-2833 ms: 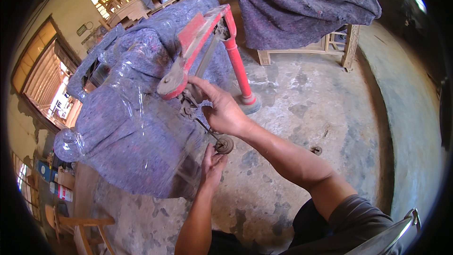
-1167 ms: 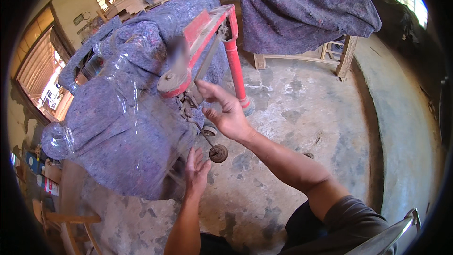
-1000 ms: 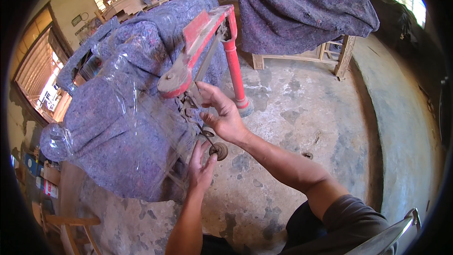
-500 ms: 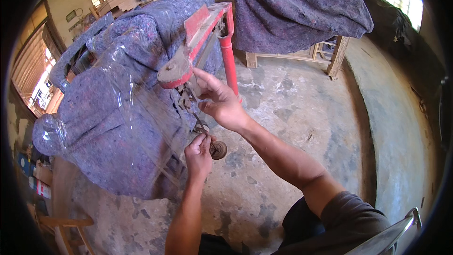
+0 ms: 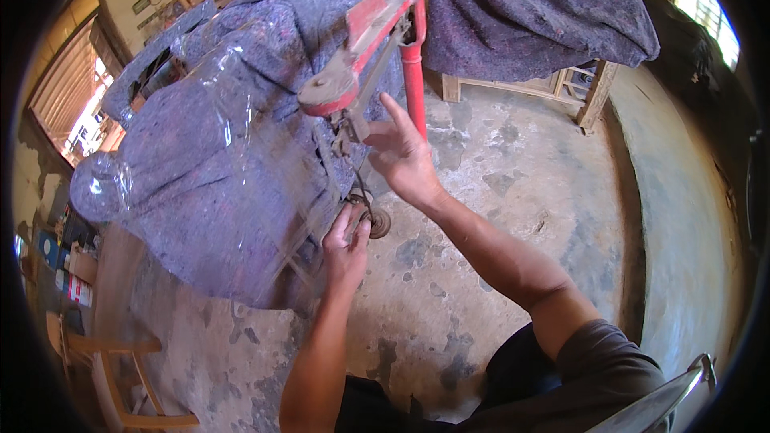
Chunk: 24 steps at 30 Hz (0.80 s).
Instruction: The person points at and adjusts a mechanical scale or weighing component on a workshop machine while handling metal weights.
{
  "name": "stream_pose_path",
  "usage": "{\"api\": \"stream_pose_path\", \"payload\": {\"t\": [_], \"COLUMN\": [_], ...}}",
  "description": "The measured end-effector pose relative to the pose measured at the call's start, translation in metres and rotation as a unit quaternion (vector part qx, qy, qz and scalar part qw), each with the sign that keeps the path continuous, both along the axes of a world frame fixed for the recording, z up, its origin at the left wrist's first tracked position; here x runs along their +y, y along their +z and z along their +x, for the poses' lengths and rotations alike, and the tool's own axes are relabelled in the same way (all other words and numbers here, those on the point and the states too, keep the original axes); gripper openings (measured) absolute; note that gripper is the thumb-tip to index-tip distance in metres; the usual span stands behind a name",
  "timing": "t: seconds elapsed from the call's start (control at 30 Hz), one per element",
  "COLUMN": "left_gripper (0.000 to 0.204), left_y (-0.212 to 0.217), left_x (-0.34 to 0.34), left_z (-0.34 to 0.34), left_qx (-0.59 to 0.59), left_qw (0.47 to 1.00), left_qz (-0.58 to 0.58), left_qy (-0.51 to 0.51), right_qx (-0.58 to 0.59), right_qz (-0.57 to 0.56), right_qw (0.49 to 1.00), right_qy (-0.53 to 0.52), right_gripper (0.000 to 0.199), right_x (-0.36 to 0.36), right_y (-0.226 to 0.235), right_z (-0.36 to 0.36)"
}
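A red platform scale (image 5: 415,84) with a dusty head (image 5: 327,95) stands in front of me. Below that head hangs a thin bent metal hanger rod (image 5: 362,180), with round dark brown disc weights (image 5: 380,224) at its lower end. My left hand (image 5: 345,250) has its thumb and fingers closed about the rod's lower part, beside the discs. My right hand (image 5: 405,162) is open next to the linkage under the scale head, index finger stretched upward and the other fingers loosely bent. Whether its fingertips touch the metal I cannot tell.
Purple-grey blankets under clear plastic wrap (image 5: 192,184) cover bulky furniture at the left. Another blanket (image 5: 537,16) drapes a wooden frame at the back right. A wooden chair (image 5: 120,345) stands lower left, and a raised concrete ledge (image 5: 682,216) runs along the right.
The view has shifted, so the scale sits further right and higher. My right index finger has straightened upward. My left hand stays at the hanger rod, its fingers slightly more spread around it.
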<state>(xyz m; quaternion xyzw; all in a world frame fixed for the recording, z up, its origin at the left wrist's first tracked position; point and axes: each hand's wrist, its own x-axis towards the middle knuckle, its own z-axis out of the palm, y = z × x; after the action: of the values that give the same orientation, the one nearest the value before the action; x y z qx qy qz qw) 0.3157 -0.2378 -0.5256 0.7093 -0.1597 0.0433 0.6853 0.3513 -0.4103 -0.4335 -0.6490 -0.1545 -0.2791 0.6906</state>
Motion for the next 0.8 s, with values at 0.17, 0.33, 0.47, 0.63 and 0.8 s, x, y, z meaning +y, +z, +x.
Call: {"api": "stream_pose_path", "payload": {"t": [0.17, 0.33, 0.47, 0.63, 0.8], "left_gripper": [0.049, 0.043, 0.025, 0.011, 0.008], "left_y": [-0.010, -0.012, -0.013, -0.008, -0.012], "left_x": [-0.005, -0.010, -0.015, -0.020, -0.016], "left_z": [0.002, 0.005, 0.013, 0.010, 0.009], "left_qx": [0.011, 0.036, 0.080, 0.066, 0.021], "left_qw": [1.000, 0.999, 0.996, 0.998, 1.000], "left_qz": [-0.011, -0.004, 0.014, -0.017, -0.019], "left_qy": [-0.021, -0.035, -0.035, -0.015, -0.010], "right_qx": [0.076, 0.100, 0.100, 0.104, 0.111], "right_qz": [0.046, 0.041, 0.031, 0.028, 0.035], "right_qw": [0.995, 0.993, 0.993, 0.992, 0.991], "right_qy": [0.037, 0.051, 0.054, 0.061, 0.066], "right_gripper": [0.070, 0.062, 0.059, 0.056, 0.054], "right_x": [-0.002, -0.001, -0.005, -0.007, -0.007], "right_y": [-0.006, -0.002, -0.002, -0.003, -0.002], "right_z": [0.005, 0.003, 0.004, 0.002, 0.002]}}
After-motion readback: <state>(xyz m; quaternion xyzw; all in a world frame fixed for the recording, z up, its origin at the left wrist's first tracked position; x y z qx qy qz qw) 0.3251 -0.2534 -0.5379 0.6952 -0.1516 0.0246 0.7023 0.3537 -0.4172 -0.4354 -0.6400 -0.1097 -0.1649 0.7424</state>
